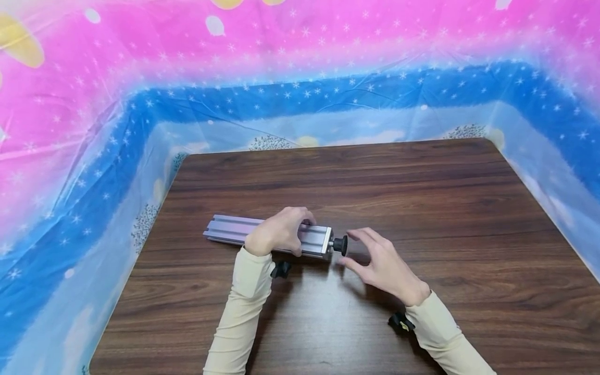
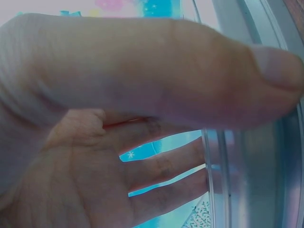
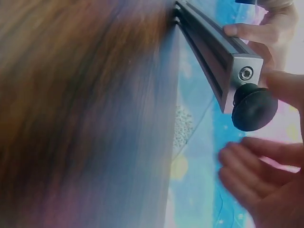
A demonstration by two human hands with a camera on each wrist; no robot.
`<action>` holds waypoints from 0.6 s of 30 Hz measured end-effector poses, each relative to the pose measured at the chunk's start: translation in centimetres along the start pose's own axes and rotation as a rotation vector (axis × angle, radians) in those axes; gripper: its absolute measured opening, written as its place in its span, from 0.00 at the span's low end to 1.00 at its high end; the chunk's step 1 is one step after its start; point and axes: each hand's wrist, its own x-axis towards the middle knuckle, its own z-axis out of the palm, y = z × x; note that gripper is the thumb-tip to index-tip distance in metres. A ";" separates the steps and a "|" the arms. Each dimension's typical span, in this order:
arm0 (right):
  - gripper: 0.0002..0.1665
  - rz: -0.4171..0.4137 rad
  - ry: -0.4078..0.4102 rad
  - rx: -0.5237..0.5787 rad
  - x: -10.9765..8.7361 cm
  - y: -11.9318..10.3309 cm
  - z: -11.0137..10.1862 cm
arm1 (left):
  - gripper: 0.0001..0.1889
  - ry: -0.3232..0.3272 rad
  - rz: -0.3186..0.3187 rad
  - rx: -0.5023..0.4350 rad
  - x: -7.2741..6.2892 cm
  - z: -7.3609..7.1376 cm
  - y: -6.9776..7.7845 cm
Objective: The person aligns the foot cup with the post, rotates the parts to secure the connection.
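Note:
A silver aluminium extrusion profile (image 1: 229, 227) lies on the table, grooved along its length. At its right end is a metal end plate (image 3: 243, 71) with a bolt showing, and a black round knob (image 3: 255, 110) sticks out from it on a short shaft. My left hand (image 1: 281, 230) grips the profile from above, thumb on the near side and fingers over the far side. Around the knob, my right hand (image 1: 386, 266) is spread, its thumb and fingers on either side. Its fingers stand apart from the knob; thumb contact is unclear.
The dark wood-grain table (image 1: 356, 177) carries the profile near its middle. A pink and blue patterned cloth (image 1: 300, 94) hangs behind and beside the table. Small black devices sit at the left wrist (image 1: 281, 269) and right wrist (image 1: 401, 322).

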 end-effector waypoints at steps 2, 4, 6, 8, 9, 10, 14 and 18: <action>0.35 -0.052 0.019 0.005 0.1 0.1 0.0 | 0.35 0.000 0.000 0.009 0.0 -0.1 -0.1; 0.36 -0.093 0.034 0.014 0.1 0.2 0.0 | 0.35 -0.001 0.000 0.011 0.1 -0.1 -0.1; 0.35 -0.116 0.049 0.016 0.1 0.2 0.1 | 0.35 0.000 0.004 0.010 0.1 -0.1 -0.1; 0.33 -0.121 0.053 0.012 0.2 0.2 0.1 | 0.35 0.002 0.007 0.008 0.1 -0.1 -0.1; 0.32 -0.120 0.052 0.011 0.1 0.3 0.1 | 0.35 0.003 0.009 0.007 0.1 -0.1 -0.1; 0.30 -0.117 0.052 0.010 0.1 0.3 0.2 | 0.35 0.003 0.010 0.008 0.0 -0.1 0.0; 0.24 -0.095 0.039 0.002 0.1 0.3 0.3 | 0.35 -0.003 0.002 0.000 0.0 0.0 0.0; 0.17 -0.048 0.008 0.011 0.1 0.4 0.4 | 0.36 -0.013 -0.006 -0.004 -0.1 0.1 0.1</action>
